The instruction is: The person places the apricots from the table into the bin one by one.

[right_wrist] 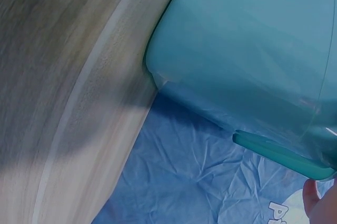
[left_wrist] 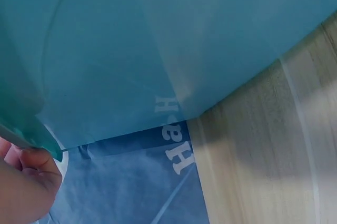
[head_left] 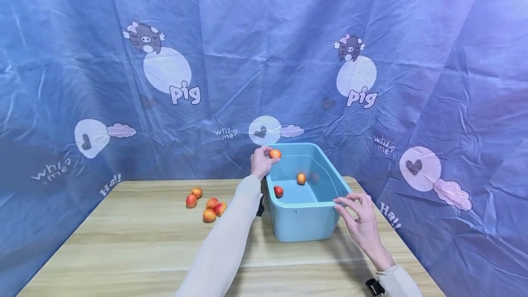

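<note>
My left hand [head_left: 261, 163] pinches a red-orange apricot [head_left: 275, 154] over the left rim of the blue plastic bin [head_left: 305, 205]. In the left wrist view that hand [left_wrist: 31, 176] shows at the lower left beside the rim, which hides its fingertips and the fruit. My right hand [head_left: 363, 221] grips the bin's near right corner between thumb and fingers. Only part of this hand [right_wrist: 322, 203] appears under the rim in the right wrist view. Inside the bin lie an orange apricot [head_left: 301, 178] and a redder apricot [head_left: 278, 191], apart from each other.
On the wooden table [head_left: 136, 246], left of the bin, several loose apricots [head_left: 209, 215] lie in two small groups. My left forearm passes close to their right side. A blue printed cloth [head_left: 231, 81] hangs behind and along both sides of the table.
</note>
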Demonstrator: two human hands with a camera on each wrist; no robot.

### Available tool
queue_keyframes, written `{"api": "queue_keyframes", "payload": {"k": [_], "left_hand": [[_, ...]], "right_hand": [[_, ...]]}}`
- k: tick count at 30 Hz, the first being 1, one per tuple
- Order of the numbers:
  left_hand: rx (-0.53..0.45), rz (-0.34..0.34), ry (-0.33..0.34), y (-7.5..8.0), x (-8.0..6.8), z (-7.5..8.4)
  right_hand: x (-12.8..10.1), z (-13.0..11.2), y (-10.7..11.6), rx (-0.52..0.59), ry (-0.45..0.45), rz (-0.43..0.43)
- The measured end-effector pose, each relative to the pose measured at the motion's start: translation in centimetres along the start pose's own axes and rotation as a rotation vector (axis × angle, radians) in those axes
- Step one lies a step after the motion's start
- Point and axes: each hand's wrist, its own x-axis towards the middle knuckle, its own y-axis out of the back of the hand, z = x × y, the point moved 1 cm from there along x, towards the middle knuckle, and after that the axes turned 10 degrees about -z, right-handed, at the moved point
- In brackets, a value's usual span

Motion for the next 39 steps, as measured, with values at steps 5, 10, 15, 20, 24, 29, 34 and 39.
{"api": "queue_keyframes", "payload": {"k": [5,10,15,20,24,29,34,39], "left_hand": [[0.048,-0.005,-0.010,-0.28,0.22,-0.24],[0.073,-0.012,0.005,-0.42,0.20,-0.25],[0.139,-0.016,0.028,-0.46,0.07,-0.09],[0.202,-0.037,0.040,-0.63,0.16,0.16],[0.212,-0.028,0.057,-0.73,0.12,0.40],[0.187,-0.039,0.071,-0.69,-0.05,0.52],[0.161,-0.052,0.055,-0.57,0.07,0.24],[0.126,-0.060,-0.010,-0.32,0.36,-0.24]], "right_hand": [[-0.05,0.27,-0.10,0.001,0.011,0.009],[-0.18,0.33,-0.13,0.005,0.009,0.004],[-0.24,0.29,-0.10,0.006,0.005,-0.005],[-0.26,0.37,-0.08,0.007,0.004,0.004],[-0.33,0.44,-0.08,0.014,0.005,0.002],[-0.35,0.48,-0.17,0.014,0.010,0.011],[-0.47,0.55,-0.22,0.013,0.005,0.013],[-0.53,0.55,-0.16,0.011,-0.008,0.012]]}}
